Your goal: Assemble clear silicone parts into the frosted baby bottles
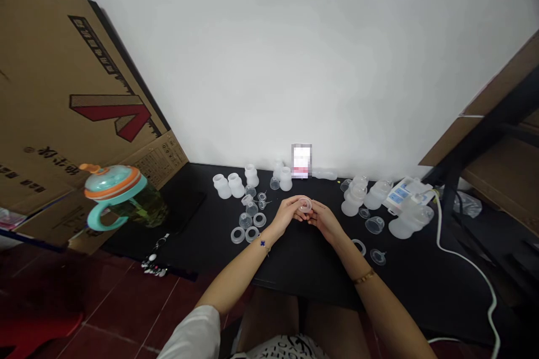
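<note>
Both hands meet over the middle of the black table (295,258). Between them is a small clear round part (305,205), like a ring or cap. My left hand (288,211) has its fingers wrapped round the part's left side. My right hand (321,217) pinches it from the right and below. Left of the hands lie white rings (238,235) and clear domed pieces (245,220), with several frosted bottles (222,186) behind them. On the right stand more bottles with clear tops (353,199), beside a clear funnel-like piece (374,225).
A large green-lidded jug (126,196) stands at the left by a cardboard box (50,101). A keychain (155,263) lies at the table's left edge. At the right are a white device (406,195) and a white cable (463,261). A blurred upright panel (301,161) leans at the wall.
</note>
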`<action>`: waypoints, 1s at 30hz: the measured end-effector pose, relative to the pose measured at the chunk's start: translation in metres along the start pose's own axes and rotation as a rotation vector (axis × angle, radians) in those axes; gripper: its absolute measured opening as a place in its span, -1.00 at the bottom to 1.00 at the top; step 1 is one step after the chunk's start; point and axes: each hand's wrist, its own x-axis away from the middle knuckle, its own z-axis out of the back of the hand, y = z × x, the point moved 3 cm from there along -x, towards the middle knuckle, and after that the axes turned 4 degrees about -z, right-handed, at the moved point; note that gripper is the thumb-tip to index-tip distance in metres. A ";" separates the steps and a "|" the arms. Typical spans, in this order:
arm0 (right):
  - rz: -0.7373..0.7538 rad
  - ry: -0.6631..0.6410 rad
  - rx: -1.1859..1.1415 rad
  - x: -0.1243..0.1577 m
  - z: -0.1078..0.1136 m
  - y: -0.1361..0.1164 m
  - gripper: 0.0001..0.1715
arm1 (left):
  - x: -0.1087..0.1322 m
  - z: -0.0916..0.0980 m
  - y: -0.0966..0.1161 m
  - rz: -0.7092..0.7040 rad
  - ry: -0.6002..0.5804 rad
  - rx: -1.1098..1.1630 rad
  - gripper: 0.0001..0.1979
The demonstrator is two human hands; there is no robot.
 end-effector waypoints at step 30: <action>-0.015 -0.024 0.008 0.003 -0.005 -0.002 -0.66 | 0.001 0.000 0.000 -0.122 0.020 -0.099 -0.54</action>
